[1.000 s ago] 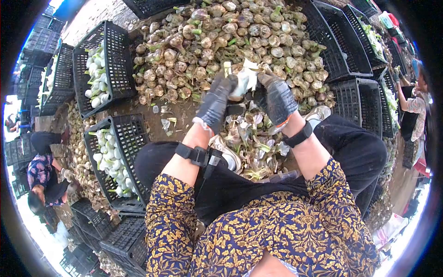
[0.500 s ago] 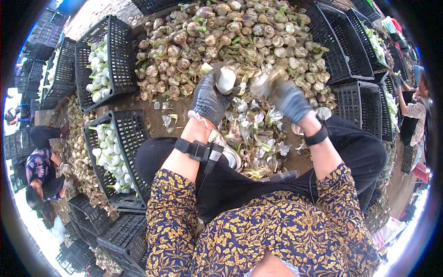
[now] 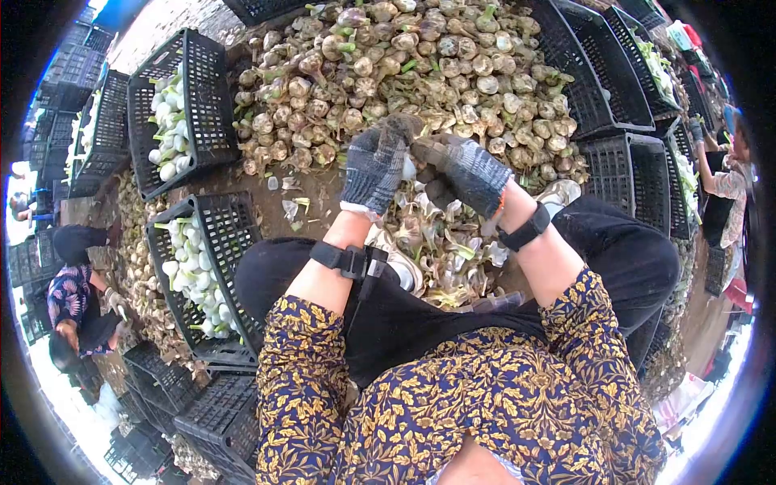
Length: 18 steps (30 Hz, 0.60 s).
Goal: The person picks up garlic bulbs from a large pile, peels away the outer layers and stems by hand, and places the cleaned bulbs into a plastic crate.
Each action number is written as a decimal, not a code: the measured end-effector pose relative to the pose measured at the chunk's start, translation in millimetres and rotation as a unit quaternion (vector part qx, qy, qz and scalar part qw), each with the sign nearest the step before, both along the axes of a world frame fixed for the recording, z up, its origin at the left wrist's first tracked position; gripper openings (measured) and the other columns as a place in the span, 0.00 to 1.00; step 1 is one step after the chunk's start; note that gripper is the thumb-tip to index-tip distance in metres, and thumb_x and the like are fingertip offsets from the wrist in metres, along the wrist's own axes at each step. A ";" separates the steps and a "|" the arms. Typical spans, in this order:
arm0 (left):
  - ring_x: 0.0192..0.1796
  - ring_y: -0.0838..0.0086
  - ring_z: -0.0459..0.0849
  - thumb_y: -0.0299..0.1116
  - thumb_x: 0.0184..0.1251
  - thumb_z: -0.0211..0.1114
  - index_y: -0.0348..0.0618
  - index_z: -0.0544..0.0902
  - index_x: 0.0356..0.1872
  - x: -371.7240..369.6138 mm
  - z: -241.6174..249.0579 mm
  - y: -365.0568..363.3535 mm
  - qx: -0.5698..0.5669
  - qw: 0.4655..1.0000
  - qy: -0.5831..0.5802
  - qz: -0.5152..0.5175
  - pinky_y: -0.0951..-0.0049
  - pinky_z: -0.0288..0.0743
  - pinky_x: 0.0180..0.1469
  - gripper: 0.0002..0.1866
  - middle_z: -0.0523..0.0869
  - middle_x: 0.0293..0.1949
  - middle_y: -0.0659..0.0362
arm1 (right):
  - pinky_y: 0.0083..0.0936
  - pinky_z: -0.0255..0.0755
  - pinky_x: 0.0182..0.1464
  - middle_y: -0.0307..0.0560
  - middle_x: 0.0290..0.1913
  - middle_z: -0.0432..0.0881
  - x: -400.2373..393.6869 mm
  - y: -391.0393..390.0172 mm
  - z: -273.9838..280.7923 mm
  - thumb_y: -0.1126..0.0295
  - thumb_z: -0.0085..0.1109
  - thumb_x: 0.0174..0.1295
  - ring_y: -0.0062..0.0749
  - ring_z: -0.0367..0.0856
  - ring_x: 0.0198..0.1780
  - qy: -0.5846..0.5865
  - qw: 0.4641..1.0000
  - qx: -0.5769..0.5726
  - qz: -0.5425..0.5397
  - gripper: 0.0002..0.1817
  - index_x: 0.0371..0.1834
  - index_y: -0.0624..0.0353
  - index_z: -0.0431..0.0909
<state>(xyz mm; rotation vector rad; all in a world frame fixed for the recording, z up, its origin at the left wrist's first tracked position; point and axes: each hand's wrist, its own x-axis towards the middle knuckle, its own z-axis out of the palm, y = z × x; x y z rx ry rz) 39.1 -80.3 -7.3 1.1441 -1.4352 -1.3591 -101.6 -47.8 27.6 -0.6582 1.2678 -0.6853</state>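
Note:
My left hand (image 3: 375,166), in a dirty grey knit glove, is closed around a garlic bulb (image 3: 409,170). Only a small white part of the bulb shows between my hands; the gloves cover the rest. My right hand (image 3: 469,171), gloved the same way, meets the left at the bulb with its fingers bent in and pressed against it. Below them lies a heap of loose garlic skins (image 3: 444,242) between my shoes. Just beyond my hands rises a big pile of unpeeled garlic bulbs (image 3: 404,65).
Black crates (image 3: 212,105) with white peeled garlic (image 3: 196,275) stand at my left. More black crates (image 3: 618,174) line the right side. A co-worker (image 3: 77,299) sits at far left, another person (image 3: 723,186) at far right. My bent knees flank the skins.
My right hand has come in from the right and joined my left at the bulb. The white bulb, plainly visible before, is now mostly covered by the gloves.

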 end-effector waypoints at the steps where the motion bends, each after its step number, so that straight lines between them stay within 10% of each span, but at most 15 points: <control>1: 0.28 0.77 0.76 0.41 0.66 0.51 0.36 0.80 0.34 -0.9 0.6 0.2 -0.022 1.000 0.016 -0.004 0.75 0.69 0.31 0.17 0.82 0.27 0.58 | 0.16 0.67 0.17 0.40 0.21 0.74 -0.7 1.0 1.5 0.56 0.53 0.58 0.22 0.73 0.17 -0.010 1.000 -0.002 -0.001 0.16 0.31 0.60 0.71; 8: 0.28 0.76 0.77 0.36 0.63 0.54 0.36 0.80 0.37 -0.7 0.1 -3.8 -0.136 0.989 -0.051 0.010 0.74 0.71 0.34 0.13 0.82 0.27 0.58 | 0.22 0.76 0.26 0.46 0.29 0.78 -8.2 11.3 8.8 0.63 0.53 0.58 0.30 0.80 0.27 -0.047 0.997 -0.042 -0.035 0.14 0.37 0.65 0.72; 10: 0.28 0.76 0.78 0.34 0.63 0.55 0.36 0.80 0.36 -0.6 -1.3 -2.6 0.010 0.999 0.017 0.027 0.75 0.71 0.33 0.11 0.83 0.27 0.57 | 0.23 0.77 0.27 0.47 0.30 0.79 -7.7 11.4 12.4 0.65 0.54 0.58 0.30 0.80 0.28 -0.071 0.995 -0.052 -0.043 0.14 0.38 0.66 0.72; 18: 0.31 0.78 0.78 0.36 0.62 0.56 0.34 0.80 0.36 -1.5 -0.1 1.4 0.009 0.999 0.038 0.013 0.77 0.71 0.36 0.14 0.84 0.30 0.56 | 0.23 0.76 0.25 0.47 0.27 0.79 0.3 7.8 12.1 0.65 0.53 0.58 0.27 0.79 0.24 0.111 0.989 -0.086 0.039 0.12 0.32 0.66 0.72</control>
